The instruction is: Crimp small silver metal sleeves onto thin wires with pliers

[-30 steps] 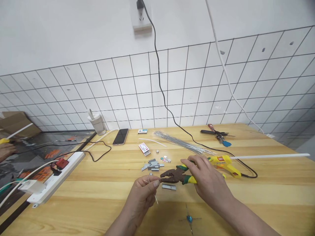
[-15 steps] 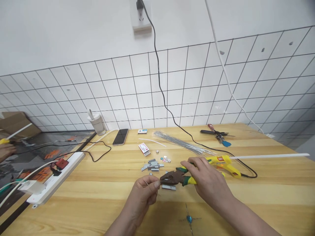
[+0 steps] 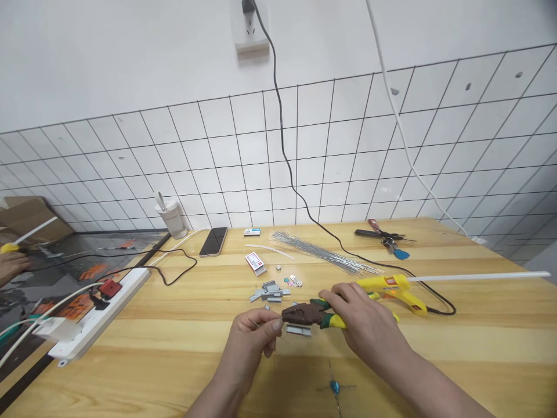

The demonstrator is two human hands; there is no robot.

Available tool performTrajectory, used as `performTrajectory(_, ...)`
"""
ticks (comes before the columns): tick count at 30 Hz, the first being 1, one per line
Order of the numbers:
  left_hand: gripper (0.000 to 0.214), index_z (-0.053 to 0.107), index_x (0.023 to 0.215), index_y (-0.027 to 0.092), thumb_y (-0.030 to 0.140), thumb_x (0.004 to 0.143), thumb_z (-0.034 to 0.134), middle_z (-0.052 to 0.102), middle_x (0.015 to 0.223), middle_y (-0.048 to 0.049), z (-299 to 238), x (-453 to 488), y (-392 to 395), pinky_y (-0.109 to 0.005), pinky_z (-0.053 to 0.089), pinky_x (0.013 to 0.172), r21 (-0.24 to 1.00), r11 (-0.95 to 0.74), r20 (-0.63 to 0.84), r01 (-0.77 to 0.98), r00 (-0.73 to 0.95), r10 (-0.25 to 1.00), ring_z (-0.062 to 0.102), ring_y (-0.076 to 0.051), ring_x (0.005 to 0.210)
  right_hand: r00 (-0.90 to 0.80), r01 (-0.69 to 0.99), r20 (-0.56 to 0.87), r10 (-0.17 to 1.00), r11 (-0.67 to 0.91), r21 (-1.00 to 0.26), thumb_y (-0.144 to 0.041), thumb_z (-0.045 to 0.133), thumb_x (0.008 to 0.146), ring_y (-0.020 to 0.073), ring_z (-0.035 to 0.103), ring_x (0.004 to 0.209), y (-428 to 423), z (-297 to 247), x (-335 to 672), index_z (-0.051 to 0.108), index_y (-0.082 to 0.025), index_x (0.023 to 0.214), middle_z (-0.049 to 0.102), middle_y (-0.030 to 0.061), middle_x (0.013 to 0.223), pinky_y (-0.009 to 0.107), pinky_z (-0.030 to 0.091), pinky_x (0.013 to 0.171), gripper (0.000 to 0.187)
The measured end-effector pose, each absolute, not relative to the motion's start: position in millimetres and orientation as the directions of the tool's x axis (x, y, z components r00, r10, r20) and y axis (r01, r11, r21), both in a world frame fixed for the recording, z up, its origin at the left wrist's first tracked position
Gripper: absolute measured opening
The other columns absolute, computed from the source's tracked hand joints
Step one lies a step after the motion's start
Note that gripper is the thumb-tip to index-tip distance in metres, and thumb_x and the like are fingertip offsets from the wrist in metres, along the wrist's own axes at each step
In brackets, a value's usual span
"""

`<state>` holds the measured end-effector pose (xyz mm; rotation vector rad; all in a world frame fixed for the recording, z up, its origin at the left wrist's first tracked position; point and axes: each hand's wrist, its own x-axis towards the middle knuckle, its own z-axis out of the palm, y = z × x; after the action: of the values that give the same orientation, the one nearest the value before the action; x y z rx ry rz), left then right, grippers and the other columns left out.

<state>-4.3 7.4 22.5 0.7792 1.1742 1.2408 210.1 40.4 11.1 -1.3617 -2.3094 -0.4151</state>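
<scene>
My left hand (image 3: 252, 342) is closed in a pinch on a thin piece of wire (image 3: 257, 325), just above the wooden table (image 3: 174, 325). My right hand (image 3: 363, 322) grips the green and yellow handles of rusty pliers (image 3: 304, 313). The pliers' jaws point left and meet the wire at my left fingertips. A strip of staples (image 3: 298, 331) lies under the jaws. More staple strips (image 3: 270, 291) lie just beyond.
A yellow glue gun (image 3: 394, 288) with a white stick lies to the right, a wire bundle (image 3: 322, 253) behind it. A staple box (image 3: 255, 263), phone (image 3: 213, 241), keys (image 3: 385, 239), white cup (image 3: 171, 218) and power strip (image 3: 93, 316) stand around. Another person's hand (image 3: 11, 264) shows far left.
The wire in my left hand has turned; its lower end no longer sticks out below my fingers. The pliers have shifted slightly left toward my left fingertips.
</scene>
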Motion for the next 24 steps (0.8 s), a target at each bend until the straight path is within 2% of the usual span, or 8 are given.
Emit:
performTrajectory(4,0.022,0.067,0.057,0.015,0.034,0.051,0.077,0.052,0.046,0.0035,20.7,-4.0,7.8,-0.02,0.024,0.038,0.972,0.13,-0.166,-0.198,-0.179,0.97,0.035,-0.004,0.036,-0.403,0.897,0.404,0.821,0.442,-0.004,0.006,0.04,0.055,0.0154,0.051,0.078,35.3,8.2,205.2,0.053,-0.029,0.098,0.056,0.0015,0.084,0.023,0.021,0.043,0.057)
performTrajectory(8,0.019,0.067,0.056,0.016,0.032,0.053,0.076,0.049,0.048,0.0044,20.3,-4.4,8.2,-0.02,0.027,0.039,0.996,0.046,-0.064,-0.075,-0.251,0.966,0.038,-0.005,0.038,-0.361,0.918,0.299,0.883,0.393,-0.051,0.007,0.04,0.058,0.0171,0.053,0.077,28.3,7.8,199.0,0.054,-0.029,0.098,0.057,0.0017,0.082,0.022,0.027,0.048,0.056)
performTrajectory(11,0.02,0.066,0.055,0.015,0.032,0.054,0.076,0.05,0.047,0.004,20.5,-6.1,9.1,-0.019,0.025,0.039,0.987,0.086,-0.116,-0.14,-0.224,0.968,0.036,-0.004,0.037,-0.353,0.915,0.272,0.895,0.391,-0.101,0.007,0.039,0.056,0.0179,0.054,0.082,29.7,9.8,200.7,0.052,-0.029,0.105,0.058,0.0027,0.089,0.021,0.031,0.049,0.062)
performTrajectory(16,0.024,0.064,0.056,0.012,0.028,0.049,0.079,0.044,0.04,0.0064,19.9,-10.6,11.4,-0.015,0.018,0.038,0.835,0.277,-0.329,-0.475,-0.026,0.944,0.028,0.0,0.035,-0.336,0.903,0.436,0.835,0.417,-0.105,0.005,0.037,0.055,0.0193,0.051,0.094,44.1,15.6,215.4,0.048,-0.025,0.114,0.055,0.0062,0.103,0.019,0.035,0.047,0.067)
performTrajectory(21,0.024,0.058,0.053,0.011,0.021,0.048,0.08,0.041,0.04,0.0072,19.3,-11.4,10.3,-0.012,0.016,0.035,0.706,0.416,-0.405,-0.572,0.155,0.901,0.026,0.001,0.035,-0.366,0.905,0.584,0.725,0.423,0.042,0.007,0.037,0.054,0.0223,0.048,0.1,49.4,17.9,218.1,0.052,-0.023,0.112,0.055,0.0077,0.105,0.018,0.034,0.041,0.067)
performTrajectory(24,0.026,0.052,0.05,0.011,0.016,0.051,0.077,0.044,0.045,0.0059,17.9,-11.3,8.7,-0.01,0.016,0.033,0.617,0.485,-0.415,-0.619,0.268,0.87,0.025,0.002,0.035,-0.414,0.879,0.659,0.629,0.465,0.109,0.008,0.035,0.057,0.0232,0.047,0.104,49.0,15.3,216.4,0.054,-0.021,0.111,0.056,0.0089,0.103,0.022,0.044,0.053,0.065)
